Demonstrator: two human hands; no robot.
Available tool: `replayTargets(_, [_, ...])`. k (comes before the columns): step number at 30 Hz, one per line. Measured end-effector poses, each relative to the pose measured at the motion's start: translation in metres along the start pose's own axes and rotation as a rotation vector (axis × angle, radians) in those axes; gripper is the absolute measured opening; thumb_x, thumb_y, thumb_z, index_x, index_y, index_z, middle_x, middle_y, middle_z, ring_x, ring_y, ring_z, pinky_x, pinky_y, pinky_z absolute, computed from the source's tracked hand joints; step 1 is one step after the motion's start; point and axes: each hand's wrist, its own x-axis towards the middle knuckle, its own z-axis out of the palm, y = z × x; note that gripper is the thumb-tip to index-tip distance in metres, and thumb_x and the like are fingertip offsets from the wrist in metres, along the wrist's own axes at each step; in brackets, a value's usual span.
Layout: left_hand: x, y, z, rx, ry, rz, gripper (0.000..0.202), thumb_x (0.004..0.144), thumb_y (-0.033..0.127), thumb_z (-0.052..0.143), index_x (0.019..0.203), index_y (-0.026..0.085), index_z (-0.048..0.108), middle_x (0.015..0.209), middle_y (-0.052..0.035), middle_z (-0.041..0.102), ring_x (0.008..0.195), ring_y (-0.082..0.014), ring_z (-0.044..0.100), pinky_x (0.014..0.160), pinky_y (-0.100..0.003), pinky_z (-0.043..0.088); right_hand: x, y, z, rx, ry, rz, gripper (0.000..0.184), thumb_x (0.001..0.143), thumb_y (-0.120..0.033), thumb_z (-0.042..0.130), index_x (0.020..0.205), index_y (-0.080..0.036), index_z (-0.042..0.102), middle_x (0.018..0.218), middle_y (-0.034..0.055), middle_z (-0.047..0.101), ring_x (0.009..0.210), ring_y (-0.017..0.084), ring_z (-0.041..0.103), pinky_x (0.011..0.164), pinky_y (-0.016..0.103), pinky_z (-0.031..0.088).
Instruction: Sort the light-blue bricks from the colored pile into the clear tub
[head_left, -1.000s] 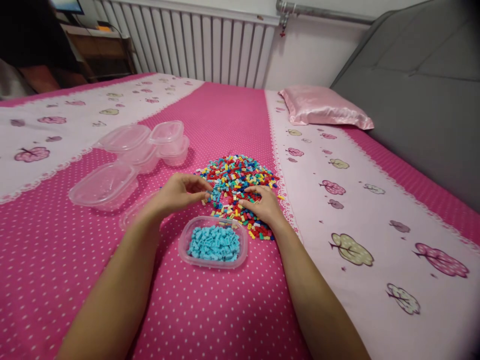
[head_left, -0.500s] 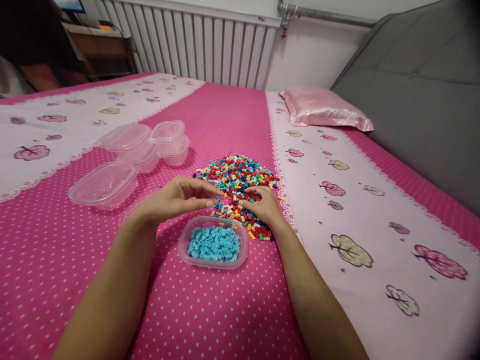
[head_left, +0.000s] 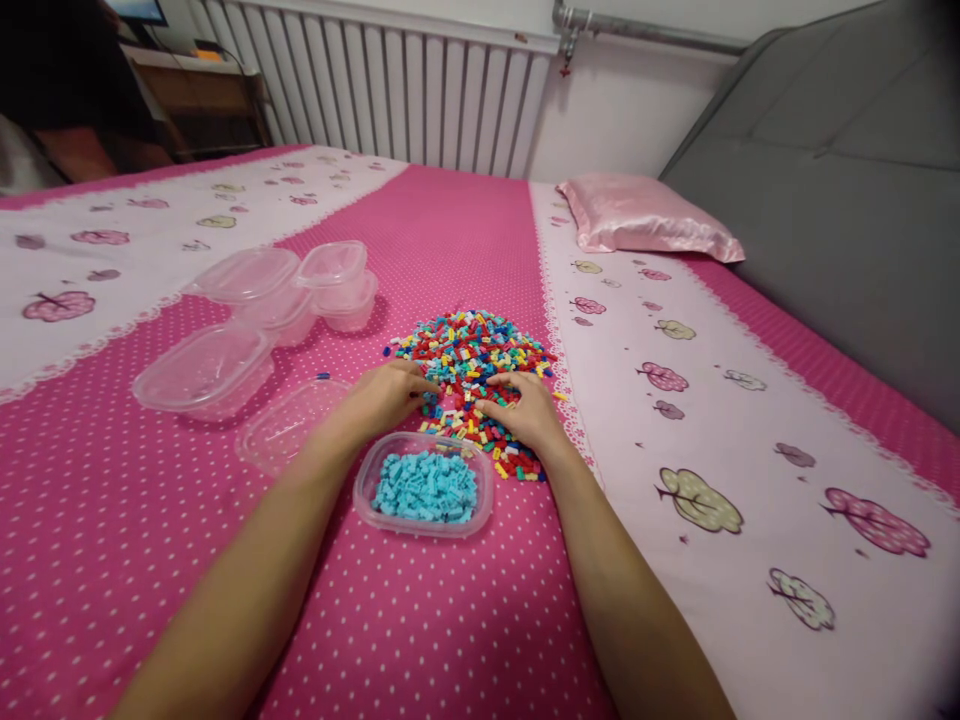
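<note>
A heap of small toy bricks [head_left: 472, 345] in mixed colours lies on the pink bedspread. At its near left edge is my left hand [head_left: 390, 397], fingers curled together and tips down among the bricks; whatever they pinch is too small to make out. My right hand [head_left: 531, 410] rests against the heap's right side, thumb and forefinger apart over red and yellow bricks. Closer to me stands a clear plastic container [head_left: 361, 497] holding light-blue bricks [head_left: 427, 487]. Left of it, partly behind my left forearm, a clear lid [head_left: 281, 425] lies flat.
Several clear lidded containers [head_left: 206, 365] stand to the left, some stacked. One dark blue brick [head_left: 322, 376] lies apart near the lid. A pink pillow [head_left: 649, 215] is at the far right by the grey headboard [head_left: 840, 160]. A person [head_left: 67, 90] is at the far left.
My left hand has moved down and forward from above the container to the heap's edge, its fingers closing, uncovering the flat lid. My right hand has stayed nearly in place.
</note>
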Motion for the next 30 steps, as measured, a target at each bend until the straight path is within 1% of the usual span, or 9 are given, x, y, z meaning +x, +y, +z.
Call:
replayTargets(6, [-0.001, -0.005, 0.003, -0.107, 0.000, -0.062, 0.017, 0.075, 0.017, 0.060, 0.079, 0.019, 0.076, 0.081, -0.0079, 0.068, 0.080, -0.0211, 0.061, 0.071, -0.028, 0.045, 0.000, 0.000, 0.000, 0.008, 0.004, -0.004, 0.037, 0.064, -0.042, 0.075, 0.096, -0.025, 0.070, 0.107, 0.0072, 0.061, 0.106, 0.026, 0.054, 0.096, 0.042, 0.040])
replayTargets(10, [-0.002, -0.004, -0.003, -0.139, -0.011, -0.059, 0.016, 0.078, 0.020, 0.057, 0.080, 0.016, 0.073, 0.081, -0.0076, 0.069, 0.077, -0.0198, 0.060, 0.072, -0.029, 0.045, 0.000, 0.000, -0.001, 0.006, -0.010, 0.000, 0.038, 0.065, -0.043, 0.075, 0.097, -0.025, 0.070, 0.107, 0.0072, 0.061, 0.106, 0.026, 0.054, 0.095, 0.042, 0.041])
replayTargets(13, [-0.004, -0.006, -0.008, -0.194, -0.013, -0.020, 0.015, 0.079, 0.022, 0.057, 0.078, 0.015, 0.070, 0.079, -0.0057, 0.068, 0.074, -0.0167, 0.059, 0.072, -0.026, 0.044, 0.000, 0.000, -0.001, 0.001, -0.021, 0.002, 0.039, 0.065, -0.043, 0.074, 0.098, -0.024, 0.069, 0.108, 0.0074, 0.061, 0.106, 0.026, 0.054, 0.095, 0.042, 0.041])
replayTargets(15, [-0.006, -0.008, -0.011, -0.235, 0.022, -0.017, 0.016, 0.080, 0.025, 0.056, 0.077, 0.015, 0.068, 0.076, -0.0045, 0.067, 0.071, -0.0153, 0.058, 0.069, -0.025, 0.043, 0.000, 0.001, -0.001, 0.001, -0.022, 0.000, 0.039, 0.065, -0.043, 0.075, 0.098, -0.024, 0.070, 0.108, 0.0075, 0.061, 0.106, 0.025, 0.055, 0.096, 0.042, 0.041])
replayTargets(19, [-0.010, -0.009, -0.017, -0.304, 0.112, -0.107, 0.019, 0.080, 0.031, 0.057, 0.082, 0.014, 0.066, 0.075, -0.0041, 0.068, 0.067, -0.0150, 0.058, 0.064, -0.025, 0.042, 0.000, 0.002, -0.001, 0.013, -0.015, -0.015, 0.037, 0.065, -0.043, 0.075, 0.097, -0.024, 0.070, 0.107, 0.0070, 0.062, 0.105, 0.025, 0.055, 0.096, 0.042, 0.040])
replayTargets(22, [-0.013, -0.004, -0.026, -0.405, 0.145, -0.155, 0.024, 0.080, 0.035, 0.058, 0.084, 0.013, 0.066, 0.076, -0.0049, 0.069, 0.067, -0.0155, 0.061, 0.064, -0.026, 0.045, 0.001, 0.002, 0.000, 0.014, -0.012, -0.022, 0.037, 0.065, -0.043, 0.075, 0.096, -0.025, 0.070, 0.107, 0.0066, 0.062, 0.105, 0.025, 0.055, 0.096, 0.041, 0.040])
replayTargets(26, [-0.018, 0.006, -0.043, -0.580, 0.232, -0.209, 0.029, 0.075, 0.040, 0.066, 0.083, 0.013, 0.068, 0.075, -0.0055, 0.071, 0.067, -0.0155, 0.062, 0.065, -0.026, 0.050, 0.001, 0.003, 0.000, 0.008, -0.015, -0.021, 0.038, 0.064, -0.044, 0.076, 0.097, -0.024, 0.070, 0.107, 0.0068, 0.063, 0.105, 0.025, 0.055, 0.096, 0.041, 0.040])
replayTargets(28, [-0.023, 0.010, -0.052, -0.686, 0.242, -0.205, 0.029, 0.072, 0.041, 0.070, 0.081, 0.014, 0.069, 0.073, -0.0050, 0.071, 0.066, -0.0154, 0.063, 0.065, -0.026, 0.051, 0.001, 0.004, 0.000, 0.009, -0.013, -0.025, 0.038, 0.064, -0.044, 0.075, 0.097, -0.025, 0.070, 0.107, 0.0065, 0.063, 0.105, 0.025, 0.056, 0.096, 0.041, 0.040])
replayTargets(30, [-0.028, 0.014, -0.060, -0.788, 0.231, -0.153, 0.026, 0.067, 0.039, 0.075, 0.075, 0.015, 0.070, 0.070, -0.0046, 0.072, 0.065, -0.0154, 0.064, 0.064, -0.026, 0.053, 0.001, 0.004, 0.000, 0.007, -0.013, -0.029, 0.037, 0.065, -0.044, 0.075, 0.096, -0.025, 0.070, 0.107, 0.0064, 0.063, 0.105, 0.025, 0.056, 0.096, 0.042, 0.041])
